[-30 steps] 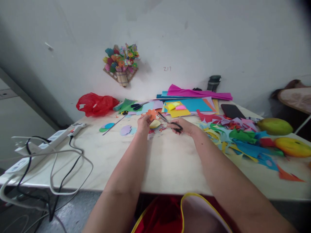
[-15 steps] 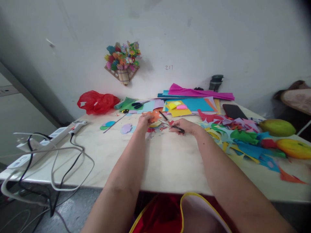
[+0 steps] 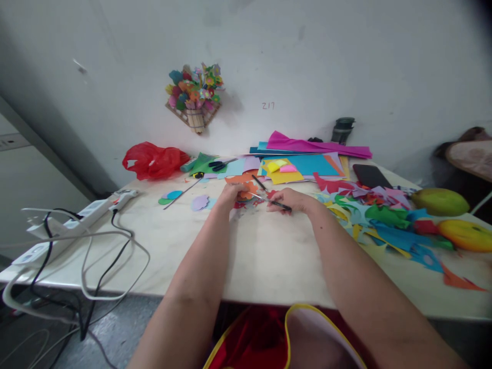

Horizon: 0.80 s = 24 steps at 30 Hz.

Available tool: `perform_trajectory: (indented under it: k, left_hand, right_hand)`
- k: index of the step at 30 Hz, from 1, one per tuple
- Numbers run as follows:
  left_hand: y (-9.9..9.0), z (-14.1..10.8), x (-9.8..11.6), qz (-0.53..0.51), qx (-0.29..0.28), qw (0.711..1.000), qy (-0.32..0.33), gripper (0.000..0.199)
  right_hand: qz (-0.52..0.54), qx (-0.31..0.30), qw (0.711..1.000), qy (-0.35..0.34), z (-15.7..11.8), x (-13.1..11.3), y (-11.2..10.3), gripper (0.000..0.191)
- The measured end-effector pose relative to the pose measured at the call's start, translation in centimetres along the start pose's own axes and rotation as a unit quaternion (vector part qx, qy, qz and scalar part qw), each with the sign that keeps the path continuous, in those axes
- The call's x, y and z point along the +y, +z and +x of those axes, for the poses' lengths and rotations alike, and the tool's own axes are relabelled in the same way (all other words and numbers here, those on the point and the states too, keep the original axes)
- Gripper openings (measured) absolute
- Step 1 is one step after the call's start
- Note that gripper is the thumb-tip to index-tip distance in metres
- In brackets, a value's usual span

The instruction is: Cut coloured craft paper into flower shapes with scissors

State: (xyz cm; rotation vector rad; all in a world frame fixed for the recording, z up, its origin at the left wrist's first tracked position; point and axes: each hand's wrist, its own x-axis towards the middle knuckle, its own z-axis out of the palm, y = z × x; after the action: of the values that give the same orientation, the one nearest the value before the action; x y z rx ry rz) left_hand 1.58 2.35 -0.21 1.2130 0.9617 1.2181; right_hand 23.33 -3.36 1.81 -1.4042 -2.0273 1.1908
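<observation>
My right hand (image 3: 289, 199) is closed around the dark handles of a pair of scissors (image 3: 281, 205), whose thin blades point left toward my other hand. My left hand (image 3: 231, 195) is pinched on a small piece of paper, mostly hidden by the fingers and hard to make out now. Orange paper cut-outs (image 3: 249, 188) lie just behind the blades. A dark pen-like stick (image 3: 259, 182) rests between the two hands. Small red paper scraps lie under the fingers. Left of my left hand are a lilac scalloped cut-out (image 3: 200, 203) and a blue round one (image 3: 174, 195).
Coloured paper sheets (image 3: 315, 165), a second pair of scissors (image 3: 218, 165) and a red plastic bag (image 3: 154, 160) lie toward the wall. Paper scraps (image 3: 388, 215), a phone (image 3: 371, 176) and yellow-green fruit (image 3: 439, 201) are right. A power strip (image 3: 61, 233) with cables occupies the left edge.
The yellow paper piece that showed at my left fingertips is no longer visible there, and more orange paper shows behind. The scissor blades look closer together. Both hands stay nearly in place.
</observation>
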Motion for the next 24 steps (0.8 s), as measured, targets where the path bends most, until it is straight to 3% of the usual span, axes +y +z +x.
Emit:
perform_trajectory:
  k: [11,24]
  left_hand:
    - [-0.01,0.03,-0.07,0.004,-0.016,1.000,-0.023,0.016]
    - [0.19,-0.44,0.51,0.017,-0.026,0.999,-0.007,0.017]
  right_hand:
    - [-0.001,-0.009,1.000,0.003,0.18,0.11,0.04,0.039]
    - [-0.001,-0.023,1.000,0.008,-0.29,-0.50,-0.03,0.041]
